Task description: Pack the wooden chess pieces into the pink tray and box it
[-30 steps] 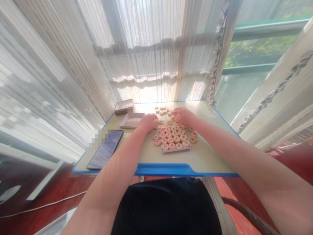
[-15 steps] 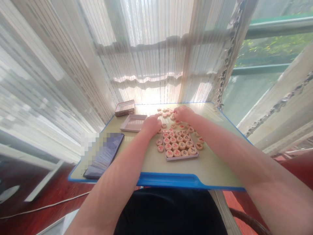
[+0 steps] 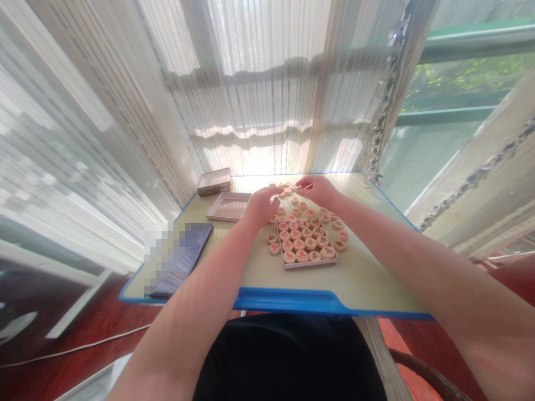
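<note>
Round wooden Chinese chess pieces with red and black characters fill a shallow white box in rows. More loose pieces lie on the table beyond the box and along both its sides. At the left of the far loose pieces, my left hand is curved, its thumb apart from its fingers, and nothing shows between them. On their right side, my right hand reaches in with fingers apart, close to the pieces. No piece can be seen in its grasp, though part of its palm side is hidden.
An upturned shallow lid or box lies left of my left hand. Behind it sits a stack of similar trays. A dark tablet-like slab, partly pixelated, rests at the table's left. The table has a blue edge; curtains hang behind.
My right hand has shifted slightly right and its fingers have spread. My left hand has moved a little toward the far pieces, its thumb now apart. The boxed pieces stay in place.
</note>
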The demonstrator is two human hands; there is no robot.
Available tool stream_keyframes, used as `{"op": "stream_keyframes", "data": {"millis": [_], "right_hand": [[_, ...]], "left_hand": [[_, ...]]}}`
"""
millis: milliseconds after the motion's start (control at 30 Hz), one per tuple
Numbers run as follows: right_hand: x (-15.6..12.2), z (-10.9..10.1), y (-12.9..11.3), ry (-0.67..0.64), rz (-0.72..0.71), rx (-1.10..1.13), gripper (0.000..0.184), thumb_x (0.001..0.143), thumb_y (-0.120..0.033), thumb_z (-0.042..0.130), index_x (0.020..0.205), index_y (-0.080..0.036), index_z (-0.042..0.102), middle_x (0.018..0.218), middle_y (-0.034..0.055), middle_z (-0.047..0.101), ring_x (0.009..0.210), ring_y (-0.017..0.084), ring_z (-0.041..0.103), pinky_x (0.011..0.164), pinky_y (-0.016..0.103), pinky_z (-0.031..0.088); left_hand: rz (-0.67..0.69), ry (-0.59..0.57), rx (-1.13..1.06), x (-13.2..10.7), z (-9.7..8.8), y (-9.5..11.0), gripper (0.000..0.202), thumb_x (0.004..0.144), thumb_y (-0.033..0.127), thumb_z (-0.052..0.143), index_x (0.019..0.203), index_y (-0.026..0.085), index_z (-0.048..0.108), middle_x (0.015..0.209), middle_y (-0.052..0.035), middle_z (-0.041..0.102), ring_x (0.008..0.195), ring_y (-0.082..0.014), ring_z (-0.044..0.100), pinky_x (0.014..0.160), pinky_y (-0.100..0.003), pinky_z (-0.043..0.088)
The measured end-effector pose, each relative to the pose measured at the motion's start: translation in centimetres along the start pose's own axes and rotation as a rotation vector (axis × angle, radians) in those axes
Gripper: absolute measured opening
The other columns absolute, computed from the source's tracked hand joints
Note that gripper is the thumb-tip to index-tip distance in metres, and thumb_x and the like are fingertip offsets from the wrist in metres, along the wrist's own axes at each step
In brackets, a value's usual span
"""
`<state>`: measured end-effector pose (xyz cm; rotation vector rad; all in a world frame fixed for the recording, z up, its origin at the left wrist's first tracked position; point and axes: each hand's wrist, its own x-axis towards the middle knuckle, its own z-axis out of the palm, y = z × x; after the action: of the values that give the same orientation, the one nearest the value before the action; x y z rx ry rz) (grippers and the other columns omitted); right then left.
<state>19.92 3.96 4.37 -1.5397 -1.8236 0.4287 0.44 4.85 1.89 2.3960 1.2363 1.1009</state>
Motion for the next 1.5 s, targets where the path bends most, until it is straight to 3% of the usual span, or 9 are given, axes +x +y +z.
{"op": "stream_keyframes", "data": {"millis": [133, 300, 500, 633, 767, 933, 1133, 1367, 1500], "right_hand": [[-4.9, -2.7, -1.9, 0.112, -0.074, 0.143, 0.024, 0.071, -0.029, 0.068, 0.092, -0.018, 0.067, 0.088, 0.0054, 0.069, 0.074, 0.017, 0.063, 0.071, 0.034, 0.051], [-11.9, -5.2, -3.1, 0.114, 0.024, 0.307, 0.019, 0.069, -0.030, 0.070, 0.084, -0.018, 0.067, 0.081, 0.0045, 0.070, 0.074, 0.019, 0.064, 0.070, 0.034, 0.052], [-17.2, -1.2, -2.3, 0.357, 0.026, 0.562, 0.028, 0.071, -0.035, 0.070, 0.093, -0.021, 0.057, 0.089, 0.0025, 0.064, 0.074, 0.015, 0.062, 0.070, 0.031, 0.051], [-17.9, 0.8, -2.0, 0.342, -0.022, 0.483, 0.023, 0.073, -0.033, 0.068, 0.090, -0.021, 0.056, 0.087, 0.0019, 0.062, 0.071, 0.014, 0.060, 0.069, 0.031, 0.051], [-17.4, 0.9, -1.5, 0.386, -0.097, 0.419, 0.021, 0.075, -0.030, 0.065, 0.092, -0.021, 0.057, 0.088, 0.0024, 0.060, 0.074, 0.015, 0.060, 0.074, 0.033, 0.051], [-17.0, 1.0, -1.1, 0.342, -0.195, 0.351, 0.010, 0.077, -0.027, 0.063, 0.085, -0.021, 0.062, 0.092, 0.0028, 0.056, 0.075, 0.014, 0.059, 0.077, 0.033, 0.051], [-17.1, 1.0, -1.5, 0.391, -0.237, 0.382, 0.006, 0.076, -0.024, 0.061, 0.074, -0.021, 0.066, 0.091, 0.0045, 0.058, 0.089, 0.018, 0.058, 0.084, 0.034, 0.049], [-17.2, 1.0, -1.8, 0.064, 0.019, 0.840, 0.025, 0.064, -0.033, 0.075, 0.083, -0.022, 0.063, 0.071, -0.0003, 0.066, 0.072, 0.017, 0.063, 0.074, 0.034, 0.051], [-17.2, 1.1, -1.9, 0.049, 0.013, 0.858, 0.027, 0.061, -0.033, 0.077, 0.081, -0.021, 0.064, 0.072, -0.0004, 0.068, 0.074, 0.016, 0.064, 0.075, 0.032, 0.051]], "left_hand": [[-0.025, 0.033, -0.338, -0.2, -0.2, 1.7, 0.030, 0.080, 0.034, 0.058, 0.101, 0.016, 0.068, 0.097, -0.0073, 0.071, 0.087, -0.0173, 0.065, 0.076, -0.031, 0.055], [-0.036, 0.072, -0.292, -0.6, -0.5, 2.6, 0.028, 0.078, 0.037, 0.060, 0.095, 0.017, 0.071, 0.088, -0.0063, 0.072, 0.077, -0.0159, 0.065, 0.065, -0.026, 0.054], [0.110, 0.190, 0.007, -0.6, -1.5, 2.8, 0.020, 0.079, 0.026, 0.055, 0.085, 0.017, 0.071, 0.075, -0.0027, 0.071, 0.067, -0.0142, 0.064, 0.072, -0.028, 0.051], [0.037, 0.291, -0.041, -2.3, -2.4, 3.1, 0.022, 0.082, 0.025, 0.049, 0.088, 0.016, 0.068, 0.077, -0.0025, 0.071, 0.073, -0.0142, 0.065, 0.070, -0.025, 0.051], [-0.019, 0.244, -0.086, -6.4, -2.3, 4.1, 0.021, 0.083, 0.022, 0.048, 0.088, 0.017, 0.067, 0.086, -0.0045, 0.071, 0.082, -0.0153, 0.065, 0.071, -0.026, 0.052], [0.222, 0.157, -0.061, -10.9, -1.2, 6.3, 0.024, 0.080, 0.025, 0.059, 0.102, 0.019, 0.063, 0.109, -0.0073, 0.064, 0.105, -0.0188, 0.058, 0.090, -0.034, 0.049], [0.271, 0.431, 0.064, -12.0, -0.5, 6.9, 0.013, 0.085, 0.023, 0.054, 0.087, 0.018, 0.066, 0.092, -0.0064, 0.066, 0.094, -0.0176, 0.059, 0.089, -0.034, 0.048], [0.463, 0.160, 0.270, -12.3, -0.1, 7.6, 0.027, 0.086, 0.040, 0.054, 0.098, 0.018, 0.065, 0.077, -0.0045, 0.068, 0.078, -0.0179, 0.062, 0.079, -0.033, 0.046], [0.467, 0.123, 0.303, -12.6, -0.2, 7.7, 0.030, 0.088, 0.039, 0.051, 0.105, 0.018, 0.064, 0.074, -0.0031, 0.069, 0.074, -0.0164, 0.063, 0.077, -0.032, 0.044]]}}
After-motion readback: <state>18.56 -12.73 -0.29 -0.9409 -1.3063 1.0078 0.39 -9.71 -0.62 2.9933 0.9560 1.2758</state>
